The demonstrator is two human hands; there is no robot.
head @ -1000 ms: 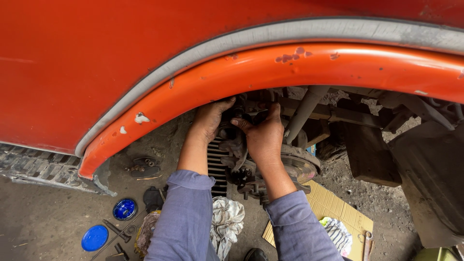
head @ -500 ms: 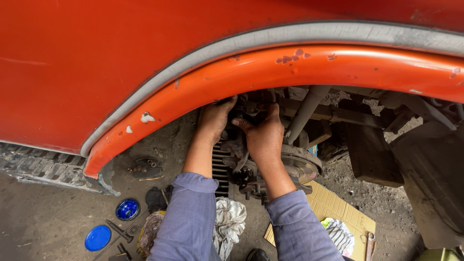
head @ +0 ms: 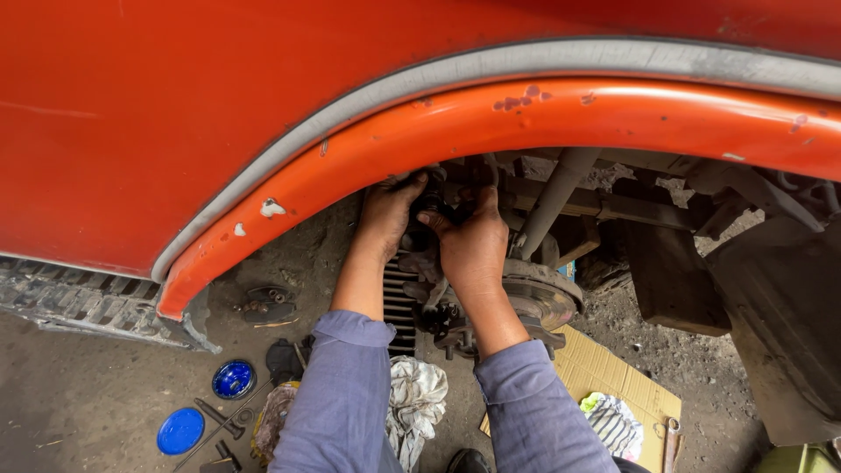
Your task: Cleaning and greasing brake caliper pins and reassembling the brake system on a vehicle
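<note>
Orange bodywork [head: 219,114] arches over the bare brake disc [head: 543,298], so I reach up underneath. My right hand [head: 473,245] and left hand [head: 390,215] clench a dark fitting [head: 427,210] above the hub, steadying it from both sides.

Soft, even daylight falls on the glossy orange-red painted metal body panel [head: 175,114], which carries a broad, mild sheen without harsh glare. Under the curved orange wheel arch [head: 543,114] the light drops off into deep shadow. The view is sharp, with slight bending toward the edges.
</note>
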